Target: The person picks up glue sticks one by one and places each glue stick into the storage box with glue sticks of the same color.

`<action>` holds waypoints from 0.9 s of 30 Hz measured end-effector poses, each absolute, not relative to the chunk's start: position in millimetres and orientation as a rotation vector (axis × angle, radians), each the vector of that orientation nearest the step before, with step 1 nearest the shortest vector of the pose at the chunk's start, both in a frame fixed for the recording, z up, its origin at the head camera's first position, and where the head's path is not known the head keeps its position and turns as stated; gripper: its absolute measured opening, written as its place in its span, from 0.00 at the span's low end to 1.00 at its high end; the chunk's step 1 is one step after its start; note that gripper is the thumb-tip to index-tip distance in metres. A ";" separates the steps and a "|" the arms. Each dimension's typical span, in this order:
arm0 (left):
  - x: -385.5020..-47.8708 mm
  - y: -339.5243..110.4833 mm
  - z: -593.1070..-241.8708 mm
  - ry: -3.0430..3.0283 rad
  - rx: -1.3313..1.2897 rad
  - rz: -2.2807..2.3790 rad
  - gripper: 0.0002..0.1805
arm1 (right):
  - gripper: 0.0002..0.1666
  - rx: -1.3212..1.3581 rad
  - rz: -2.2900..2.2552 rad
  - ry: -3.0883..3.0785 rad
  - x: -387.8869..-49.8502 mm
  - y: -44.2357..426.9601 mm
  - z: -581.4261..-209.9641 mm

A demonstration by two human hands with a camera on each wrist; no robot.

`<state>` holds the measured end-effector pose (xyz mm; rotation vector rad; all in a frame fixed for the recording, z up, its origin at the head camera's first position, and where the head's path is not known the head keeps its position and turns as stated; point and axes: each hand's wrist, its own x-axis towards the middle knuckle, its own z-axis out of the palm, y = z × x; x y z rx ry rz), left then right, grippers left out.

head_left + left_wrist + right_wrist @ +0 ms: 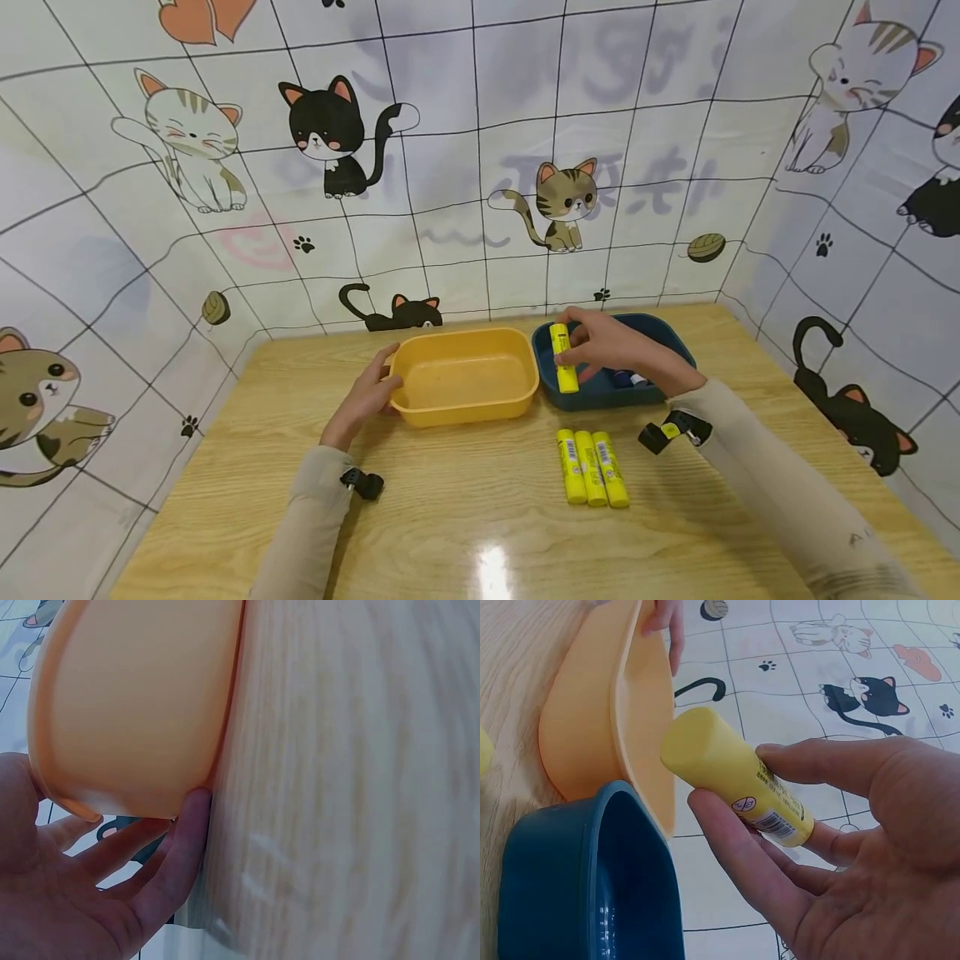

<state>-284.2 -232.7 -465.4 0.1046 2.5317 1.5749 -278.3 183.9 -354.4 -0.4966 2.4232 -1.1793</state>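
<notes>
A yellow glue stick (564, 358) is pinched between the thumb and fingers of my right hand (603, 340), held above the left part of the dark blue basin (577, 402). In the right wrist view the barcode label of the glue stick (739, 780) shows between my fingers. My left hand (367, 392) holds the left end of the yellow basin (457, 414), thumb at the rim and fingers against the outer wall. The yellow basin has nothing inside. Three more yellow glue sticks (591, 468) lie side by side on the table, in front of the blue basin.
Small dark and white items (628, 379) lie in the blue basin, partly hidden by my right forearm. Both basins stand side by side near the back of the wooden table (420, 508). A cat-patterned wall covering (450, 192) rises behind and at both sides.
</notes>
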 end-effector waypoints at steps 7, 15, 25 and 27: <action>-285.0 -233.9 -468.1 2.519 0.116 1.585 0.40 | 0.38 -0.460 -1.169 2.426 -289.8 173.2 -352.7; -285.5 -234.1 -468.2 2.504 0.115 1.601 0.39 | 0.37 -0.480 -1.152 2.434 -302.1 157.3 -355.6; -285.4 -234.5 -465.1 2.514 0.121 1.592 0.40 | 0.37 -0.521 -1.175 2.358 -314.0 137.1 -360.9; -285.3 -234.5 -465.1 2.506 0.121 1.592 0.40 | 0.39 -0.525 -1.155 2.358 -316.5 133.6 -363.1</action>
